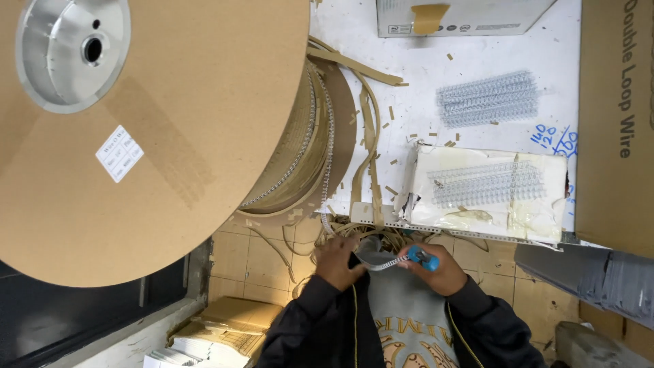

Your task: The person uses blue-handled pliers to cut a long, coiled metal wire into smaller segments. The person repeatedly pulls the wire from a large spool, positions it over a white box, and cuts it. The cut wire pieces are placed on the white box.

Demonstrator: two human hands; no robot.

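Binding wire strip [387, 264] runs off the big cardboard spool [157, 129], stretched just below the bench [422, 102] front edge: left hand [338, 263] pinches it, right hand [436, 267] grips blue-handled cutters [424, 257] at it. Cut wire pieces [487, 99] already lie in two batches on the bench; spool looks mostly full.

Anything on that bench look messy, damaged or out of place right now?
Yes. Small brown paper scraps are strewn over the white table, long brown paper strips trail off its edge, and the white tray under a silver wire coil piece looks stained and torn.
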